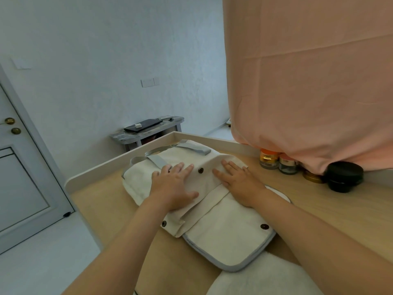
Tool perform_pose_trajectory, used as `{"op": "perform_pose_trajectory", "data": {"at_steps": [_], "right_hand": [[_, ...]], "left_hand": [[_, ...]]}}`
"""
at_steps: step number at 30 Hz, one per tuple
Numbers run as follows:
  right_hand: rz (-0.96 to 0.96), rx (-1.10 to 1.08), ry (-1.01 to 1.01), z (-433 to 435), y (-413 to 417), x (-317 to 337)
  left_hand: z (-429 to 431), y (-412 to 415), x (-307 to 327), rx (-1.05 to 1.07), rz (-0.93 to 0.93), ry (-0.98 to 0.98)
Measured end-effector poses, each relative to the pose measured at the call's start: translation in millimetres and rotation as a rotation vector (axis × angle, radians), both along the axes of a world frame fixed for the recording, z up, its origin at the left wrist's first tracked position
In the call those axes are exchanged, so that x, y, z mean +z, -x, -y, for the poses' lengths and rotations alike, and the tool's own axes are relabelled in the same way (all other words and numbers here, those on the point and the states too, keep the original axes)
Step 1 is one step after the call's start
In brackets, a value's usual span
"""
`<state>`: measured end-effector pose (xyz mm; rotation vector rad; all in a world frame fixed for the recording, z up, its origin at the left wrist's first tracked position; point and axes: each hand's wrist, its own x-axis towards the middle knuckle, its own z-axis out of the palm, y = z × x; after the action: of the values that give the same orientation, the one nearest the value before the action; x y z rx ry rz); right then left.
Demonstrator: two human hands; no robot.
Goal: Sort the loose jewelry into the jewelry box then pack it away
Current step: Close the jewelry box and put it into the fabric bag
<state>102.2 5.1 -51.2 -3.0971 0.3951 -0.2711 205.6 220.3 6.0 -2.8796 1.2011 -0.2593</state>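
Head view: one cream canvas bag with grey trim [225, 228] lies on the pale wooden table [340, 199], three dark snap buttons [264, 226] showing. My left hand [172, 186] and right hand [240, 184] both press flat on its folded top, fingers straight, slightly apart, one snap between them.

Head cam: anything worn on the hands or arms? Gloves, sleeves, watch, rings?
Nothing worn that shows. The left hand and right hand have no gloves and no visible rings. The left forearm and right forearm run uncovered to the frame edge: no sleeves, watch, bracelet or markings in view.
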Motion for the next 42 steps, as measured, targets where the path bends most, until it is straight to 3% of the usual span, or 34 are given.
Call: {"op": "perform_pose_trajectory", "data": {"at_steps": [4,9,12,14,20,25,30,36,42], "right_hand": [[-0.074,0.03,-0.043,8,13,9],[0.036,0.085,-0.167,5,55,33],[-0.031,0.053,-0.214,0,92,49],[-0.123,0.035,-0.258,-6,119,57],[-0.284,0.091,-0.23,-20,167,56],[-0.029,0.193,-0.085,-21,171,35],[0.201,0.243,-0.058,-20,161,31],[0.433,0.353,0.001,-18,117,46],[0.724,0.351,0.274,-25,54,46]], "left_hand": [[5,5,4,-0.003,-0.008,-0.001],[14,32,9,-0.128,0.131,0.097],[26,64,3,-0.308,-0.183,0.22],[34,86,-6,-0.379,-0.405,0.2],[48,117,-22,-0.385,-0.437,0.0],[44,126,-22,-0.39,-0.459,-0.011],[37,111,-3,-0.361,-0.573,0.121],[31,54,21,-0.233,-0.336,0.365],[32,4,28,-0.177,-0.14,0.285]]}}
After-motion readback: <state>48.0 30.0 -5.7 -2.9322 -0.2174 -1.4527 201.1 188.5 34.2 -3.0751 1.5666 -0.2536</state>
